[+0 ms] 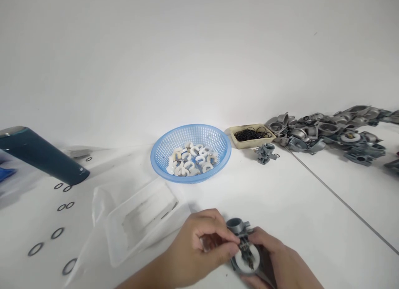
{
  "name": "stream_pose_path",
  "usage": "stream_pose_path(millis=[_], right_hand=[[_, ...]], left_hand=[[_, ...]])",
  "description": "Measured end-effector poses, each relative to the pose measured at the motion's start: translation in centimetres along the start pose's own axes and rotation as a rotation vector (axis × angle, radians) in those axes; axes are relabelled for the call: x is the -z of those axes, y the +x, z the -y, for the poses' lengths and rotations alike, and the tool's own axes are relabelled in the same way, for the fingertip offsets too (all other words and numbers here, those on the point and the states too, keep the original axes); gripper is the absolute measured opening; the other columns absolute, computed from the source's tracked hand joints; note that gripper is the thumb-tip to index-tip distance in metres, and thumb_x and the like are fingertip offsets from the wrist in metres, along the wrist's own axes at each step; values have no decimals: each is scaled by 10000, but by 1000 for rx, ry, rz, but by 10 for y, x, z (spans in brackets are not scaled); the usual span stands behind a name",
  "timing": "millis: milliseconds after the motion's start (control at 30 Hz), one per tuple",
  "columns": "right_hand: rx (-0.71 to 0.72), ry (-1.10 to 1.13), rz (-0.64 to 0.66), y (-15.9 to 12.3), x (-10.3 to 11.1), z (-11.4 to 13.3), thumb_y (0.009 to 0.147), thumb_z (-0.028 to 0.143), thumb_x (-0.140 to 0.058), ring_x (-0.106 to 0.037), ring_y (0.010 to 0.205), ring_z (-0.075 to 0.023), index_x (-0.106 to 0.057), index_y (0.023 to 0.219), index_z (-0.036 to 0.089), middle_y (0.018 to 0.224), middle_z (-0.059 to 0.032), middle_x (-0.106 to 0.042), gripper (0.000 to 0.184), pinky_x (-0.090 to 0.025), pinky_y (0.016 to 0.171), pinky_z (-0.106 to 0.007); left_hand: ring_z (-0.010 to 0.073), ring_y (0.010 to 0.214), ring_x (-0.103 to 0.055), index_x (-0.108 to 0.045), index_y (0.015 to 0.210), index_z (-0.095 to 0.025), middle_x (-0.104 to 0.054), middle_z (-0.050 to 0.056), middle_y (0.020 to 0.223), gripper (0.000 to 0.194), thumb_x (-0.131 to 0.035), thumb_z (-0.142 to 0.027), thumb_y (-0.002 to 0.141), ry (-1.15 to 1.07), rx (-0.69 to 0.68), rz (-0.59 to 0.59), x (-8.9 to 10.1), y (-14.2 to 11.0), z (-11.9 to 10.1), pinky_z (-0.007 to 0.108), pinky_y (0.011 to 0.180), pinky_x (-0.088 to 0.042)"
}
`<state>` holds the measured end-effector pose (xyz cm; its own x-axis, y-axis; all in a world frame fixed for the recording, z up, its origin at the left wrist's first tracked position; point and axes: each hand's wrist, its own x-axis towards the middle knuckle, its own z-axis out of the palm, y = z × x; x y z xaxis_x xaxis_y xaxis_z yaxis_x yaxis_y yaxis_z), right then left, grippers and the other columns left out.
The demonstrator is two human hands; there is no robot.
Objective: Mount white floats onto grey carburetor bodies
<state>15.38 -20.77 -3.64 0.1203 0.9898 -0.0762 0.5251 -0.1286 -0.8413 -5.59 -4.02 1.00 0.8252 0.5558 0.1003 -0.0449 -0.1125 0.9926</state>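
Note:
A grey metal carburetor (236,225) with a white ring-shaped float (253,260) on its face is at the bottom centre of the view. My right hand (280,255) wraps round its right side and holds it just above the table. My left hand (202,243) reaches in from the left, thumb and forefinger pinched together at the middle of the carburetor, beside the float. Whatever is between those fingertips is too small or hidden to make out. My left hand's other fingers are curled and partly hidden behind the forefinger.
A blue basket (190,179) holds several white floats. Behind it, a cream tray (241,143) contains black rubber rings. One carburetor (266,153) stands near a pile of metal parts (327,129). At left are a translucent tray (115,243), a dark tumbler (46,156) and several black rings (57,233).

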Motion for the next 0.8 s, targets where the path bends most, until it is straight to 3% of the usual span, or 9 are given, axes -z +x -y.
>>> stream_pose_path(millis=[133, 267, 333, 467, 567, 667, 800], right_hand=[[33, -5, -141, -7, -12, -17, 1008, 413, -802, -879, 1037, -352, -542, 1598, 253, 1289, -157, -862, 664, -698, 882, -392], [134, -86, -173, -5, -18, -33, 980, 368, -830, -890, 1039, -327, -411, 1746, 355, 1341, -92, -863, 873, -715, 852, -364], [191, -123, -174, -1, -17, -39, 987, 388, -838, -889, 1057, -333, -416, 1757, 378, 1347, -81, -860, 879, -724, 856, -370], [236, -154, -231, 9, -14, -40, 1050, 559, -804, -848, 1215, -390, -454, 1759, 336, 1538, -167, -738, 822, -742, 914, -427], [242, -163, -251, 14, -14, -34, 1063, 643, -779, -842, 1205, -390, -481, 1753, 315, 1624, -196, -633, 820, -752, 901, -439], [281, -185, -261, 18, -15, -33, 1074, 636, -774, -831, 1241, -383, -476, 1759, 334, 1618, -174, -643, 805, -748, 930, -431], [318, -230, -277, 18, -18, -38, 1060, 568, -815, -821, 1274, -373, -449, 1775, 349, 1591, -145, -689, 832, -738, 960, -420]], left_hand=[[168, 728, -721, -948, 1070, -162, -764, 125, 966, 251, -840, -388, 1062, 2, -43, 33, 2, -2, 3, 260, 665, -549], [167, 766, -742, -913, 1110, -155, -730, 113, 1030, 273, -855, -416, 1055, -17, -30, 51, 3, -2, 6, 259, 695, -594], [154, 766, -745, -864, 1201, -175, -710, 87, 1067, 310, -871, -440, 1043, -60, 37, 66, 2, -3, 6, 268, 716, -620], [138, 770, -770, -703, 1397, -225, -696, 11, 996, 454, -888, -437, 1040, -105, 198, 114, -1, -6, 3, 249, 746, -606], [134, 778, -796, -724, 1322, -205, -687, 29, 1079, 451, -901, -494, 1023, -88, 177, 119, -2, -5, 3, 231, 716, -594], [117, 746, -788, -788, 1214, -177, -658, 61, 1185, 490, -922, -588, 984, -100, 107, 91, -4, -1, 8, 225, 669, -613], [96, 666, -761, -833, 1148, -166, -669, 42, 1098, 559, -958, -663, 925, -127, 83, 52, -5, 3, 14, 208, 620, -614]])
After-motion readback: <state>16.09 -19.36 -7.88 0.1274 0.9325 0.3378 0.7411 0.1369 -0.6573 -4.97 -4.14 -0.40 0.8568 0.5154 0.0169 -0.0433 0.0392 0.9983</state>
